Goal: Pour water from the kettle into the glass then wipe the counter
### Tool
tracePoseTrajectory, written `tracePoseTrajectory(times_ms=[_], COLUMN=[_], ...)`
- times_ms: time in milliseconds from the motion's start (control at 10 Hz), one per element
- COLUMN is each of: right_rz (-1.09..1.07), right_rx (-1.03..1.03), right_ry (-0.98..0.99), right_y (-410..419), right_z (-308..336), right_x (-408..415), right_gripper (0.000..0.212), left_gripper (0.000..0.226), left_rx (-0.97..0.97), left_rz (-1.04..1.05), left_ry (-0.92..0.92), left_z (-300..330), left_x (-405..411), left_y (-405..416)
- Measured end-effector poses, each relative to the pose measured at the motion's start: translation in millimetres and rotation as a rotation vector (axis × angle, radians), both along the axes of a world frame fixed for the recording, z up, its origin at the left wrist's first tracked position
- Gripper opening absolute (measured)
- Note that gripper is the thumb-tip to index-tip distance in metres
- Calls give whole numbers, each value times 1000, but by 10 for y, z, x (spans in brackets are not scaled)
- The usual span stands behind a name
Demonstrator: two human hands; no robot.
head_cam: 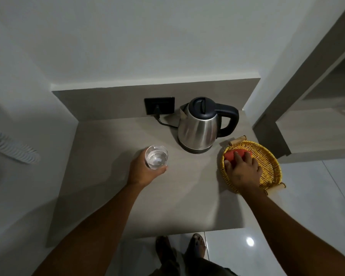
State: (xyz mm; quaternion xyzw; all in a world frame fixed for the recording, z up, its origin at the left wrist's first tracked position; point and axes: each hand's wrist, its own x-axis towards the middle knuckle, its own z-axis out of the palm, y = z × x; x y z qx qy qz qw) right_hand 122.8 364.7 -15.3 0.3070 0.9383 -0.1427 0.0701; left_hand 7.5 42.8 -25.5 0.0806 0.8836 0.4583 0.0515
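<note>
A steel kettle (199, 126) with a black lid and handle stands on its base at the back of the grey counter (112, 186). My left hand (143, 170) is wrapped around a clear glass (156, 157) with water in it, left of the kettle. My right hand (243, 169) lies in a yellow wicker basket (267, 156) at the counter's right edge, fingers over a red cloth (230, 155). Whether the fingers have closed on the cloth I cannot tell.
A black wall socket (159, 105) behind the kettle holds its plug and cord. The wall closes the counter's left side. White tiled floor (307, 206) lies to the right and in front. My feet show below the counter's front edge.
</note>
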Motion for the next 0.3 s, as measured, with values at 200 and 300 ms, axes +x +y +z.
tracePoseTrajectory(times_ms=[200, 300], right_rz=[226, 455], right_rx=[82, 45], right_ry=[170, 295], right_y=[-612, -961], right_z=[285, 484], right_x=[29, -127], right_gripper=[62, 56], left_gripper=[83, 88], left_rx=[12, -37], left_rz=[-39, -2], left_ry=[41, 71], left_z=[235, 443], left_x=[181, 202], left_y=[-78, -35])
